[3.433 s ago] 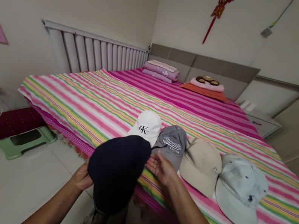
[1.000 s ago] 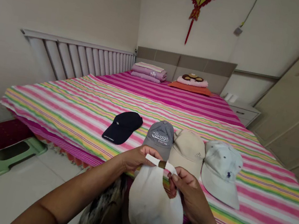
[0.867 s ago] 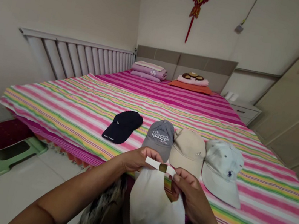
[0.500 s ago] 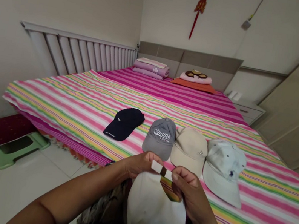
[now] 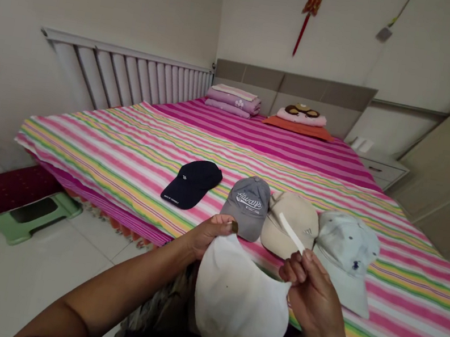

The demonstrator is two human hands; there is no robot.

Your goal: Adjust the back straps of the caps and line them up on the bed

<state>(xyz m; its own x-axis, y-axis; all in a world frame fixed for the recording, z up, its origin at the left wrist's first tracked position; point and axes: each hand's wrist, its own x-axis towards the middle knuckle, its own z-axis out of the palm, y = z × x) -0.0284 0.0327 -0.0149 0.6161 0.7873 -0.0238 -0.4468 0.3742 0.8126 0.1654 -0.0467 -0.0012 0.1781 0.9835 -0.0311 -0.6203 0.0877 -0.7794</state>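
Two bare hands hold a white cotton baseball cap [image 5: 239, 303] just off the bed's near edge, its smooth, rounded crown sagging toward the person, its long axis roughly upright. The left hand [image 5: 209, 238] clenches the cap's back beside a small brass buckle [image 5: 234, 226]. The right hand's fingers [image 5: 304, 265] pinch a narrow white strap [image 5: 291, 232], which slants up and left. Beyond them, four caps lie in a row on the striped bed [image 5: 94, 147]: a navy cap [image 5: 192, 183], a grey "Always" cap [image 5: 244, 206], a beige cap [image 5: 289, 225] and a pale blue cap [image 5: 343, 257].
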